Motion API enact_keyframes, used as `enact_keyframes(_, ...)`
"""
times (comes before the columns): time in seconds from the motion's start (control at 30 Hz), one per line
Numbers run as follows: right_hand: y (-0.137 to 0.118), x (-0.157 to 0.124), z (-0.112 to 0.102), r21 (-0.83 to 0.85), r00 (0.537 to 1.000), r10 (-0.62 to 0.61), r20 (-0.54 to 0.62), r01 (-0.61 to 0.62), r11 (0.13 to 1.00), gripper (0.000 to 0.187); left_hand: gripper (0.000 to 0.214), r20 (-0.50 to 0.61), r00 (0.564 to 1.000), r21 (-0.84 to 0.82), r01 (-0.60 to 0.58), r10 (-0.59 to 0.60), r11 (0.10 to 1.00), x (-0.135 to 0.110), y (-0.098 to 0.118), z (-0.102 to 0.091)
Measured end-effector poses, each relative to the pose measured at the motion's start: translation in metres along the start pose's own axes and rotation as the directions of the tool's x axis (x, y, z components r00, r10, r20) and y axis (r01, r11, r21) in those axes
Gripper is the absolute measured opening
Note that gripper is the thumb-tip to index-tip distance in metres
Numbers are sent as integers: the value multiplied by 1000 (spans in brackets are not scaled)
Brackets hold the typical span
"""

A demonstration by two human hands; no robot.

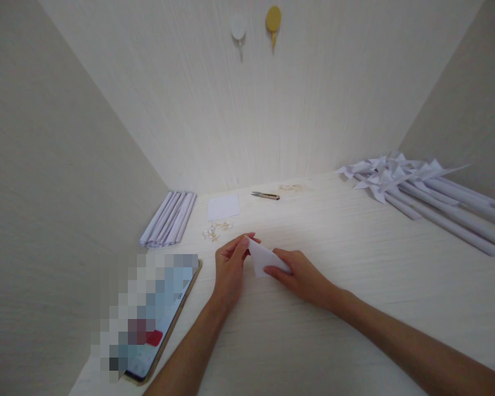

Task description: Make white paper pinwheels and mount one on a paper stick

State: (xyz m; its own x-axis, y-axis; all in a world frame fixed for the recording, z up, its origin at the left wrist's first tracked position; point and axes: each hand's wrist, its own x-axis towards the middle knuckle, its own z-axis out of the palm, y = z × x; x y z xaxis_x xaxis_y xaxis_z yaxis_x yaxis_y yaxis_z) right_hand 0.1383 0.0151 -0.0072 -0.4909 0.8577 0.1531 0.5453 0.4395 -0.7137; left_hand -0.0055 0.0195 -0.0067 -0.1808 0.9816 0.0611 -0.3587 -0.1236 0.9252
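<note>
A folded piece of white paper (264,259) is held between both hands above the pale tabletop. My left hand (232,264) pinches its upper left corner between thumb and fingers. On the other side, my right hand (292,270) grips the right end, thumb below and fingers above. Just beyond my left hand lie several small cotton-tipped sticks (215,231). A flat white paper sheet (223,208) rests behind them. Thread snips (266,196) lie farther back, near the wall.
Rolled paper tubes (169,220) lie side by side at the back left. Paper pinwheels (390,176) on tube sticks are piled at the right. A phone (165,324), partly pixelated, lies at the near left. Two hooks, one yellow (273,20) and one white (238,28), are on the back wall.
</note>
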Motion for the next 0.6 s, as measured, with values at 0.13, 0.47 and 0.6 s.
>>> enact_keyframes(0.13,1,0,0,-10,1000,-1,0,1,1000,19,15,-11,1000,2,-4,4,1000,0,0,1)
enact_keyframes(0.47,0,0,0,-20,1000,20,2,-20,1000,17,19,-11,1000,21,-17,17,1000,-1,-1,1)
enact_keyframes(0.6,1,0,1,-19,1000,11,-2,-11,1000,18,19,-14,1000,17,-12,13,1000,-1,-1,1)
